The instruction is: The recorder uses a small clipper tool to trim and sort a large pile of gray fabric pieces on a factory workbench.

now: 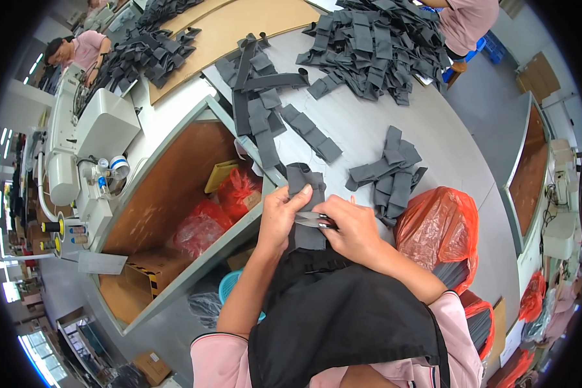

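Between the left hand (277, 218) and the right hand (352, 225) runs a dark grey strip of folded fabric (310, 240), pinched near its top by the left thumb and fingers. The right fingers curl around small silver metal snips (309, 220) crossing it. A dark grey fabric heap (365, 55) lies beyond.

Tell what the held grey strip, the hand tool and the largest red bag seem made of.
Grey strip: probably fabric, matte, softly creased. Hand tool: likely metal, smooth, with a silvery glint. Largest red bag: likely thin plastic, glossy, showing crinkled highlights.
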The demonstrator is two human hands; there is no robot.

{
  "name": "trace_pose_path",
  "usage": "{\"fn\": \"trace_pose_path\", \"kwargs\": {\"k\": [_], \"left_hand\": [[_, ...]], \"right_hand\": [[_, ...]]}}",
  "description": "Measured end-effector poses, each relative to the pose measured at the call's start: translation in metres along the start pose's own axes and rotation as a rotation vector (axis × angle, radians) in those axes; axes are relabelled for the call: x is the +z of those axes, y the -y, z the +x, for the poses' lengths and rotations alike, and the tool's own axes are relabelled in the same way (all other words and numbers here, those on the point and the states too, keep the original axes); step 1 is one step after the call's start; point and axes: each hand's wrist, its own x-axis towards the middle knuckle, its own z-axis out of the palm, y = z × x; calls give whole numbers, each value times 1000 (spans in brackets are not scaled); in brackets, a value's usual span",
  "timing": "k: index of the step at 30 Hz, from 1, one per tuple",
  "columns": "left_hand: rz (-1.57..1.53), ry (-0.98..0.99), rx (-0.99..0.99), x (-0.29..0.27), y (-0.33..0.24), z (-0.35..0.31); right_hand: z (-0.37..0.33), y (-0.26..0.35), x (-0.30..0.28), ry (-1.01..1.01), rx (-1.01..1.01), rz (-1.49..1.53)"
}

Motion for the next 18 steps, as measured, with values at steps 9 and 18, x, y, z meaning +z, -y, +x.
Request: {"fn": "trace_pose_path", "kwargs": {"k": [9,18], "left_hand": [[-556,393,164,-64,29,0],[-17,420,252,-35,31,-3]], "right_hand": [[-4,-22,-26,344,444,495],[-1,-51,2,-34,755,862]]}}
